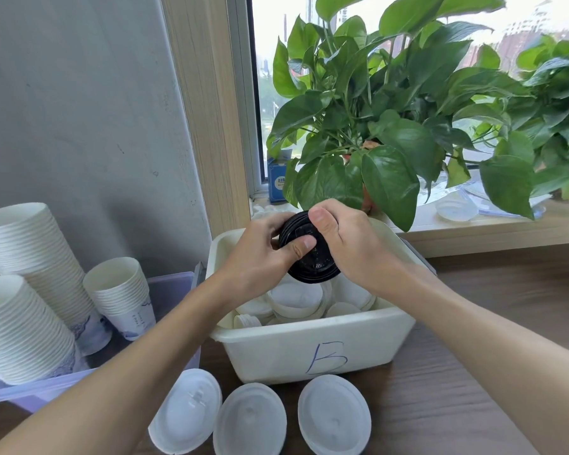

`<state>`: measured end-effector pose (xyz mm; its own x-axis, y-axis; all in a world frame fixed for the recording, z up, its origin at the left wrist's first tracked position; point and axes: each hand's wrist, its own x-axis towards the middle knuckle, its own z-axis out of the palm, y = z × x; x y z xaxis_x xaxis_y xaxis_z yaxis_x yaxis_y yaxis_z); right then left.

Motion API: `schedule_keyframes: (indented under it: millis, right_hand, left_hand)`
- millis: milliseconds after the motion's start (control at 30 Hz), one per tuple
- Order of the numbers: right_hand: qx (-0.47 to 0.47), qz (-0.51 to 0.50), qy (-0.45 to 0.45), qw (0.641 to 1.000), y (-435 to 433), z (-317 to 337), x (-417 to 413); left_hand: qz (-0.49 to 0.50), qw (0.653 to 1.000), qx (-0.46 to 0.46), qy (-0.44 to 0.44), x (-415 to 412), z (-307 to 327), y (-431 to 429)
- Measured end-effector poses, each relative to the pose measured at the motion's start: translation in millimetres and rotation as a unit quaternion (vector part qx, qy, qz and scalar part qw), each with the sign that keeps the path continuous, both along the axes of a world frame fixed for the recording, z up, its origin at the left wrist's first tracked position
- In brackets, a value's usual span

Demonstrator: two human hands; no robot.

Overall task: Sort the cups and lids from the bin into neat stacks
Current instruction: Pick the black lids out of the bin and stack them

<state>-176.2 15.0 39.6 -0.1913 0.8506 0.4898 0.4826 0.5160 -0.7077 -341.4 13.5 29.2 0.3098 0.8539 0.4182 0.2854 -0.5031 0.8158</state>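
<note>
A small stack of black lids (312,257) hangs above the white bin (309,349) marked "B". My left hand (260,261) grips the stack from the left, thumb across its top. My right hand (349,238) grips it from the right, thumb on the far rim. Inside the bin lie several white cups and lids (296,300). Three stacks of white lids (188,412) (250,418) (334,412) stand in a row on the table in front of the bin.
A lilac bin (174,290) at the left holds three tall stacks of white paper cups (23,326) (33,251) (122,290). Leafy potted plants (391,126) stand on the windowsill behind, with a clear lid (455,210) and a blue box (276,182).
</note>
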Motion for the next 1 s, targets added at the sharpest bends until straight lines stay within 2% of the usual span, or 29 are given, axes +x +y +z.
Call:
schedule_keyframes:
  millis: [133,367,567,667,767,800,867,1000]
  right_hand:
    - [0.039,-0.007,-0.038,0.998,-3.5,2.7,5.1]
    - [0.010,0.015,-0.071,0.997,-13.6,10.9,20.5]
    - [-0.013,0.003,-0.018,1.000,-38.5,26.4,41.3]
    - [-0.051,-0.034,0.012,0.998,-62.5,23.7,58.9]
    - [-0.130,-0.046,0.115,0.984,-93.7,23.8,74.3]
    - [-0.145,-0.046,0.120,0.981,-104.4,24.2,78.5]
    - [-0.174,-0.047,0.090,0.980,-121.3,20.4,83.2]
    - [-0.192,-0.075,-0.026,0.978,-140.1,-8.5,84.1]
  left_hand:
    - [0.002,1.000,-0.001,-0.001,0.0,0.0,0.2]
    - [-0.007,1.000,-0.008,-0.007,6.4,11.5,-9.4]
    - [-0.031,0.999,-0.025,-0.011,17.8,28.0,-32.1]
    - [-0.026,0.996,-0.033,0.075,16.4,21.7,-48.3]
    - [-0.001,0.978,0.007,0.210,8.4,13.8,-60.1]
    - [0.003,0.972,0.011,0.235,6.9,12.3,-62.7]
    - [0.008,0.961,0.024,0.274,6.1,9.5,-67.2]
    - [0.030,0.946,0.073,0.315,8.7,0.8,-74.9]
